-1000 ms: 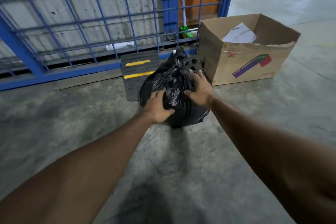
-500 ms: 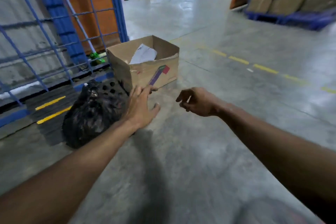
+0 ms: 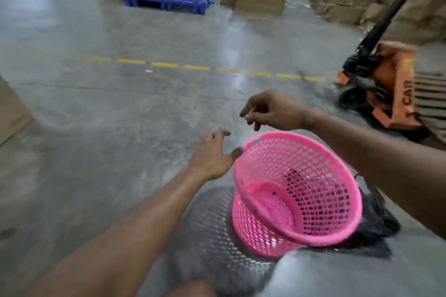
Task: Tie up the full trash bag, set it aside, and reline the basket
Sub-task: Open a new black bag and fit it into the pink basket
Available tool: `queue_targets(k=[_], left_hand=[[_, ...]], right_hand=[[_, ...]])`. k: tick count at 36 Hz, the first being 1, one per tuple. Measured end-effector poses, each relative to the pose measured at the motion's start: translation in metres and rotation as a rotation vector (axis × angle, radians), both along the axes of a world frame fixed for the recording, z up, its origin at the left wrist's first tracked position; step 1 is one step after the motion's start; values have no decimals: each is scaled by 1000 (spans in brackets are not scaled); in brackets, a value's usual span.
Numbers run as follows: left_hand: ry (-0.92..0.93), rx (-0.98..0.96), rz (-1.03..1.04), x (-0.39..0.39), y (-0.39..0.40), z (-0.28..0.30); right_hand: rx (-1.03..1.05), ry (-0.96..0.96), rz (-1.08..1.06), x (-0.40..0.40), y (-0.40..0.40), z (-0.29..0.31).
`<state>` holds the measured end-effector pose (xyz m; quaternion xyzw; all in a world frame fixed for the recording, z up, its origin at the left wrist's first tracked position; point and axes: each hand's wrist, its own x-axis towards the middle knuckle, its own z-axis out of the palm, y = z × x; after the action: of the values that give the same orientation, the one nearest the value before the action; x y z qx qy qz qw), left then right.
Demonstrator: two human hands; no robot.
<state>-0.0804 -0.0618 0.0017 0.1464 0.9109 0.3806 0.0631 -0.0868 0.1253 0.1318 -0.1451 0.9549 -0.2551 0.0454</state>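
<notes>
Judging the pink mesh basket (image 3: 299, 190) light, stiff and unlined, we'd grab its rim. Both left hand (image 3: 212, 157) and right hand (image 3: 272, 109) hover open-fingered, empty; black plastic (image 3: 376, 222) touches its right side.

Both hands (image 3: 212, 157) (image 3: 272, 109) empty – pink basket (image 3: 299, 190) unlined, w/ black bag (image 3: 376, 222) beside.
</notes>
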Motion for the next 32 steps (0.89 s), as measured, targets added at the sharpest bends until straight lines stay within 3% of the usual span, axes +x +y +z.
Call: queue_targets(k=[3,8,13,16,20,23,26,29,32], left_hand=[[-70,-15,28,2,43,-21],[-27,11,39,-6,67,-43],[-11,80,108,-10,83,-58],[-28,114,147,-16,81,-67],[15,105,146,-18,85,-72],[81,120,147,-15,91,-70],[96,127,166,-16,92,-68],[104,104,177,-14,95,-68],[103,60,180,-10,94,-65]], right_hand=[[-55,28,-121,10,58,-15],[-78,146,-353,33,143,-39],[-117,191,-642,55,246,-100],[-72,81,-813,76,308,-155],[57,-242,-905,111,366,-220],[41,-465,-1048,139,406,-267],[-94,-513,-1220,151,445,-329],[-358,-605,-1288,157,422,-332],[-437,-639,-1348,158,418,-347]])
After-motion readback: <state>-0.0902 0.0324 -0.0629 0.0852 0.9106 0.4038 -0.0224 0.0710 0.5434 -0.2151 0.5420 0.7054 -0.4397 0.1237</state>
